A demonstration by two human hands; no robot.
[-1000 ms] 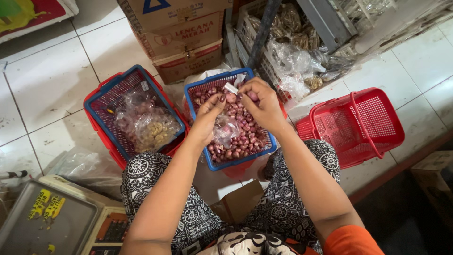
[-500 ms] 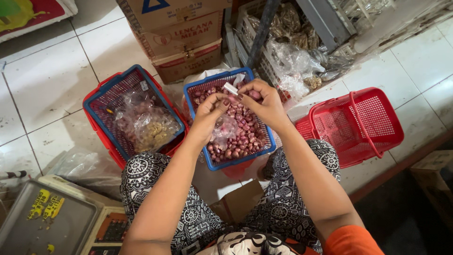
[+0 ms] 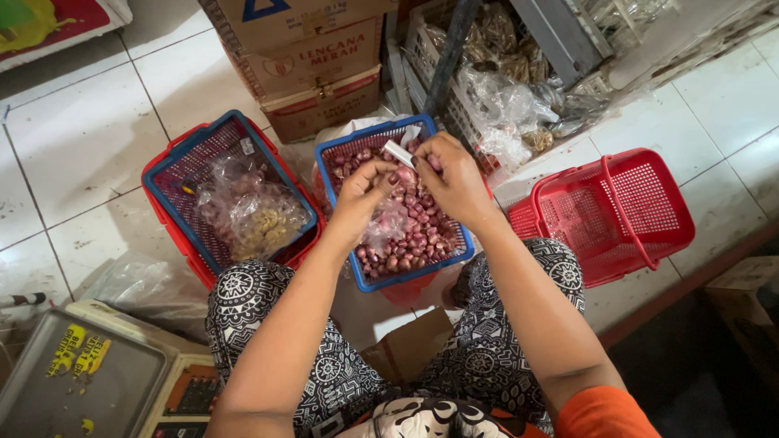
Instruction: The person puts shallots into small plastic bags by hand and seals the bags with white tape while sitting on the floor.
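Both hands over the blue basket (image 3: pixel 345 154) of shallots (image 3: pixel 414 231) on the floor. Left hand (image 3: pixel 361 195) fingers pinched on a clear plastic bag (image 3: pixel 385 227). Right hand (image 3: pixel 450 178) fingers clamped on a small white strip (image 3: pixel 398 152), perhaps a tie.

The baskets (image 3: pixel 625 211) are latticed plastic, red and blue. The shallots (image 3: pixel 418 227) have smooth, faintly glossy skins. A thin, crinkled clear plastic bag (image 3: pixel 385 227) shines. The boxes (image 3: pixel 312 69) are matt cardboard. The floor tiles (image 3: pixel 73 154) are glazed, scuffed. The trousers (image 3: pixel 268 308) are printed cloth.
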